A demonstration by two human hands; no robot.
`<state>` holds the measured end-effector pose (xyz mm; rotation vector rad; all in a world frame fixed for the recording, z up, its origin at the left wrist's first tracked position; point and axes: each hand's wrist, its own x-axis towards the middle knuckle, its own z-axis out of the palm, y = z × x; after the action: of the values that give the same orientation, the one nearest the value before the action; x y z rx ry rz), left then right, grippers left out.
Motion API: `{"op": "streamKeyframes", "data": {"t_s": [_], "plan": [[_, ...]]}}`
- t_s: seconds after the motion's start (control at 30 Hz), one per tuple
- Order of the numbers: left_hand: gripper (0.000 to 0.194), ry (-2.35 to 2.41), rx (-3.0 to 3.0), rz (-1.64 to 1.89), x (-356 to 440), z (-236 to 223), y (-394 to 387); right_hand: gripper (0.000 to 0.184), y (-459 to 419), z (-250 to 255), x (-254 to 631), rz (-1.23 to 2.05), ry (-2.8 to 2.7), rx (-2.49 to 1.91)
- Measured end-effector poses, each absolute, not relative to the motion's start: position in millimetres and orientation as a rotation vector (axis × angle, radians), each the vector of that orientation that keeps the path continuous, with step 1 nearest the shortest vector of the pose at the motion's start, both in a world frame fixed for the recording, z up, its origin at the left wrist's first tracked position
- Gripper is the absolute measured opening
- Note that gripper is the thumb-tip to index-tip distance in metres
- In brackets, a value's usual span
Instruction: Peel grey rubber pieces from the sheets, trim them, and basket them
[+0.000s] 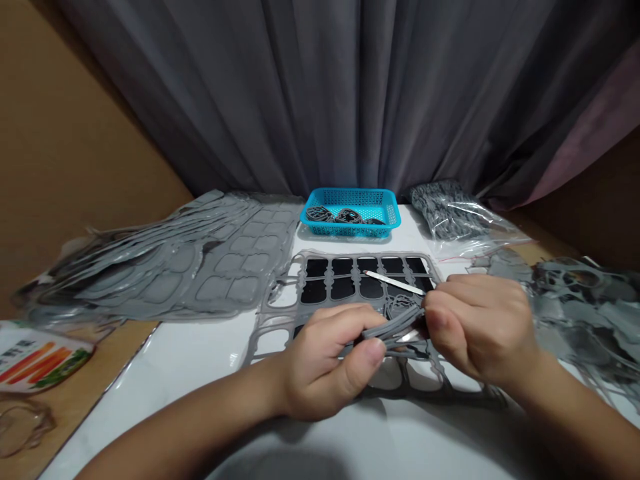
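Two hands work over a white bench (150,393). The left hand (325,360) and right hand (475,327) are both closed, pinching a curled gray rubbery strip (393,325) between them, and a thin white stick (395,283) juts from the right hand. Directly beneath lies a gray frame with black nail-shaped panels (360,280). Farther along the bench, a blue basket (350,230) holds gray scraps, beside stacked gray sheets (165,267).

Turquoise mesh basket (350,212), grey-black contents
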<state>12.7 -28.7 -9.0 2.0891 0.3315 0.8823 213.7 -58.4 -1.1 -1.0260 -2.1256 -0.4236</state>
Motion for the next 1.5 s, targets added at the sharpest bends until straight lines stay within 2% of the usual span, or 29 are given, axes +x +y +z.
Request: {"op": "streamKeyframes", "data": {"t_s": [0.43,0.67,0.83,0.9,1.03,1.17,1.23,1.37,1.5], "plan": [[0.016,0.371,2.117,0.846,11.2,-10.2,-28.4,0.040,-58.6,-2.8,209.9,-0.416,-2.102,-1.025],[0.018,0.353,2.060,0.863,11.7,-10.6,-27.7,0.038,-54.3,-6.9,219.7,-0.201,-2.036,-0.970],[0.023,0.392,2.030,0.801,11.2,-11.1,-26.3,0.050,-55.9,-6.6,220.3,0.246,-1.891,-0.923],[0.029,0.414,2.025,0.774,11.5,-11.0,-25.7,0.049,-56.7,-5.5,217.2,0.484,-1.871,-0.949],[0.033,0.506,1.978,0.769,12.9,-10.1,-26.2,0.035,-55.6,-7.6,210.6,1.058,-1.842,-0.919],[0.035,0.501,1.876,0.732,13.6,-9.1,-26.6,0.025,-51.3,-13.8,208.5,1.617,-1.578,-0.665],[0.035,0.528,1.879,0.741,13.6,-9.3,-25.6,0.025,-49.0,-15.3,209.1,1.678,-1.572,-0.632],[0.034,0.561,1.925,0.769,13.9,-10.6,-23.3,0.020,-47.2,-15.4,210.5,1.583,-1.643,-0.685],[0.033,0.488,1.932,0.728,14.2,-12.0,-21.8,0.023,-48.9,-15.0,208.6,1.788,-1.520,-0.557]]}}
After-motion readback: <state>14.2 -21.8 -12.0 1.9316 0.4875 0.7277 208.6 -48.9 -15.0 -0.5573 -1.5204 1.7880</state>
